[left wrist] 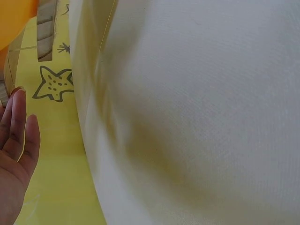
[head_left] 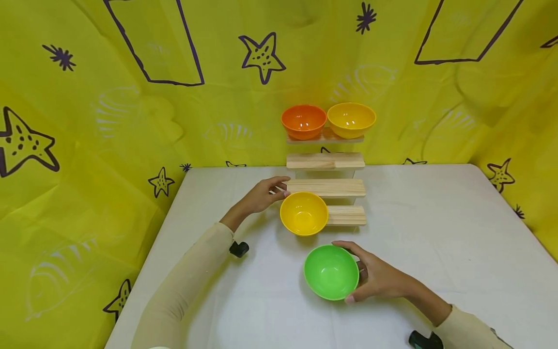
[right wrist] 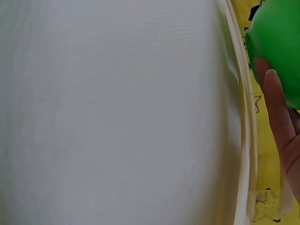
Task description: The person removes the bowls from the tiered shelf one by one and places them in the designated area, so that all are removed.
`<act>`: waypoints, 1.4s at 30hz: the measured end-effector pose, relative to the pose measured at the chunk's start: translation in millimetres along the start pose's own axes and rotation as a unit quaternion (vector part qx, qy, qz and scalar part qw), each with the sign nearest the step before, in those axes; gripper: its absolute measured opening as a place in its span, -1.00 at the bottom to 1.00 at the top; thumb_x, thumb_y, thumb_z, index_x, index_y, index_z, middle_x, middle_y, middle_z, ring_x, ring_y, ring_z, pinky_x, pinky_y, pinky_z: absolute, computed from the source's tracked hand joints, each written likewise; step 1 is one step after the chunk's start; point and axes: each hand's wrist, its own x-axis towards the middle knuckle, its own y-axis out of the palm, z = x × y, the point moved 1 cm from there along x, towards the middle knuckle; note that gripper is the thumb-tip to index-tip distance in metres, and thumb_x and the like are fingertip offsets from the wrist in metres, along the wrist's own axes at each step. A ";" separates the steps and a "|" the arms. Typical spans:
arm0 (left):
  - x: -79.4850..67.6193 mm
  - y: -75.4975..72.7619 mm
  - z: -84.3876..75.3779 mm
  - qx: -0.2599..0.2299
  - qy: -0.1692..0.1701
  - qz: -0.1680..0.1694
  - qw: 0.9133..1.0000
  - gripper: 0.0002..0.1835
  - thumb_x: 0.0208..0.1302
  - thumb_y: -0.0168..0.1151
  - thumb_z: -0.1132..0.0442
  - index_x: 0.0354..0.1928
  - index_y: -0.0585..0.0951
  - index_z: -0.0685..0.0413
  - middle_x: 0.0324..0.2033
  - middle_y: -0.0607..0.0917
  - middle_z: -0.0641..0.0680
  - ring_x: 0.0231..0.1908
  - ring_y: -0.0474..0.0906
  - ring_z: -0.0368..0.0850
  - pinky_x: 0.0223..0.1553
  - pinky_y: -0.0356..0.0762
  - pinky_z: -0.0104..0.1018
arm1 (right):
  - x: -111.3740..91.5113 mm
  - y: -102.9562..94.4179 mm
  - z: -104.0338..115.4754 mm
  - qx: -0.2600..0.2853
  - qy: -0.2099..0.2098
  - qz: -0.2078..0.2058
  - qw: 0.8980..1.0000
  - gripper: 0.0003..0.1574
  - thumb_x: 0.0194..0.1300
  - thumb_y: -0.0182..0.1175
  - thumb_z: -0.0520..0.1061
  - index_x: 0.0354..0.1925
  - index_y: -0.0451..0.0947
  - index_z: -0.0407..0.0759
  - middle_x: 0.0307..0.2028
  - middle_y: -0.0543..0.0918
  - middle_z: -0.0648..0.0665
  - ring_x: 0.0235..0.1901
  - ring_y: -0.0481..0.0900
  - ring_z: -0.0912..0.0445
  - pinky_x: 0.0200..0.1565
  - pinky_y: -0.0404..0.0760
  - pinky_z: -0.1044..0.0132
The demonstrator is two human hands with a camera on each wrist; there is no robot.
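Observation:
My right hand (head_left: pixel 379 276) grips a green bowl (head_left: pixel 331 272) from its right side, with the thumb at the near rim and fingers at the far rim. In the right wrist view, fingers lie along the outside of that green bowl (right wrist: pixel 281 47). My left hand (head_left: pixel 266 195) reaches to the left end of a small wooden step rack (head_left: pixel 324 188), fingers extended and slightly spread. Its thumb tip is right by the rim of a yellow bowl (head_left: pixel 303 213), which overlaps the left part of the lowest step in the head view. The left wrist view shows extended fingers (left wrist: pixel 18 117) below the bowl.
An orange bowl (head_left: pixel 303 122) and another yellow bowl (head_left: pixel 351 119) stand side by side on the rack's top step. White cloth covers the table (head_left: pixel 436 218). Yellow patterned sheeting (head_left: pixel 218 106) hangs behind and at the sides.

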 end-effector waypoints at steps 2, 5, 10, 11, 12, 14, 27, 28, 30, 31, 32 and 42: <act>0.0 0.0 -0.3 0.000 0.000 0.001 1.000 -0.44 0.47 0.20 0.13 0.45 0.39 0.06 0.13 0.61 0.21 0.07 0.61 0.07 0.09 0.62 -0.12 | 2.4 2.4 0.6 0.003 0.006 -0.001 1.000 0.36 -0.06 0.54 -0.33 0.52 -0.06 -0.25 0.34 0.21 -0.52 -0.12 0.73 0.00 -0.17 0.75 0.08; -0.4 -0.3 -0.8 0.000 -0.001 0.001 1.000 -0.44 0.48 0.19 0.12 0.45 0.38 0.06 0.14 0.61 0.21 0.07 0.61 0.08 0.09 0.62 -0.12 | 6.2 6.5 1.1 0.006 0.014 0.001 1.000 0.35 -0.05 0.55 -0.31 0.52 -0.05 -0.24 0.35 0.21 -0.50 -0.12 0.74 0.00 -0.16 0.75 0.09; -0.8 -0.7 -1.7 0.001 -0.001 0.001 1.000 -0.44 0.48 0.19 0.12 0.44 0.39 0.06 0.13 0.61 0.20 0.07 0.61 0.08 0.08 0.61 -0.10 | 11.7 14.1 2.8 0.000 0.026 0.009 1.000 0.32 -0.04 0.57 -0.24 0.51 -0.01 -0.17 0.34 0.24 -0.44 -0.12 0.73 0.00 -0.14 0.75 0.13; -0.5 -0.5 -1.5 0.002 -0.001 0.002 1.000 -0.44 0.48 0.19 0.11 0.44 0.39 0.05 0.13 0.61 0.20 0.07 0.61 0.08 0.09 0.61 -0.10 | 12.8 15.7 3.5 -0.001 0.027 0.011 1.000 0.32 -0.04 0.57 -0.23 0.51 -0.01 -0.17 0.34 0.25 -0.43 -0.12 0.73 0.00 -0.14 0.75 0.13; -0.2 -0.6 -1.6 0.002 0.000 0.003 1.000 -0.44 0.48 0.19 0.11 0.44 0.39 0.05 0.13 0.61 0.21 0.07 0.61 0.08 0.09 0.61 -0.10 | 13.9 17.3 4.2 -0.001 0.030 0.013 0.999 0.32 -0.04 0.58 -0.22 0.51 -0.01 -0.15 0.33 0.26 -0.41 -0.12 0.73 -0.01 -0.13 0.74 0.13; 0.0 -0.5 -1.3 0.002 0.001 0.003 1.000 -0.44 0.48 0.19 0.11 0.44 0.39 0.05 0.13 0.61 0.21 0.07 0.61 0.08 0.08 0.61 -0.11 | 16.3 20.4 5.7 -0.006 0.032 0.016 0.999 0.33 -0.04 0.58 -0.20 0.51 -0.01 -0.15 0.32 0.28 -0.39 -0.14 0.72 0.00 -0.13 0.74 0.14; 0.1 -1.2 -1.1 0.000 0.003 0.004 1.000 -0.45 0.48 0.19 0.11 0.44 0.40 0.07 0.12 0.62 0.21 0.07 0.62 0.07 0.07 0.62 -0.12 | 29.2 32.6 11.8 -0.015 0.033 0.021 0.999 0.34 -0.05 0.60 -0.16 0.52 0.01 -0.14 0.28 0.35 -0.35 -0.12 0.70 -0.02 -0.14 0.74 0.15; 0.0 -1.4 -1.3 0.000 0.003 0.004 1.000 -0.45 0.48 0.19 0.11 0.44 0.40 0.06 0.12 0.63 0.21 0.07 0.62 0.07 0.06 0.62 -0.13 | 29.9 33.2 12.0 -0.015 0.034 0.023 0.999 0.34 -0.05 0.60 -0.15 0.52 0.01 -0.14 0.27 0.36 -0.35 -0.12 0.70 -0.02 -0.13 0.74 0.15; 0.2 -1.5 -1.3 0.001 0.004 0.004 1.000 -0.45 0.48 0.19 0.11 0.44 0.40 0.06 0.12 0.63 0.20 0.07 0.62 0.06 0.05 0.63 -0.14 | 31.6 34.7 12.6 -0.015 0.034 0.026 0.999 0.34 -0.05 0.60 -0.15 0.52 0.00 -0.13 0.27 0.36 -0.34 -0.12 0.69 -0.03 -0.13 0.73 0.16; 0.5 -1.4 -0.8 0.002 0.005 0.005 1.000 -0.44 0.48 0.20 0.11 0.44 0.40 0.06 0.12 0.63 0.20 0.06 0.62 0.06 0.05 0.63 -0.15 | 32.4 35.6 12.8 -0.018 0.035 0.027 0.999 0.34 -0.05 0.60 -0.14 0.52 0.00 -0.13 0.27 0.36 -0.34 -0.13 0.69 -0.02 -0.14 0.73 0.16; 0.7 -1.3 -0.7 0.002 0.006 0.005 1.000 -0.44 0.48 0.20 0.11 0.44 0.40 0.06 0.12 0.63 0.20 0.06 0.62 0.06 0.05 0.62 -0.15 | 33.4 36.7 12.8 -0.020 0.034 0.029 0.999 0.34 -0.05 0.60 -0.13 0.52 0.00 -0.13 0.27 0.36 -0.33 -0.13 0.69 -0.02 -0.14 0.73 0.17; -0.8 -2.1 -1.5 0.006 0.008 0.003 1.000 -0.44 0.47 0.20 0.10 0.44 0.39 0.05 0.13 0.63 0.21 0.05 0.62 0.07 0.07 0.61 -0.12 | 48.1 50.3 12.8 -0.067 0.033 0.026 0.997 0.37 -0.08 0.64 0.03 0.51 0.04 -0.11 0.31 0.39 -0.15 -0.04 0.64 0.03 0.02 0.61 0.29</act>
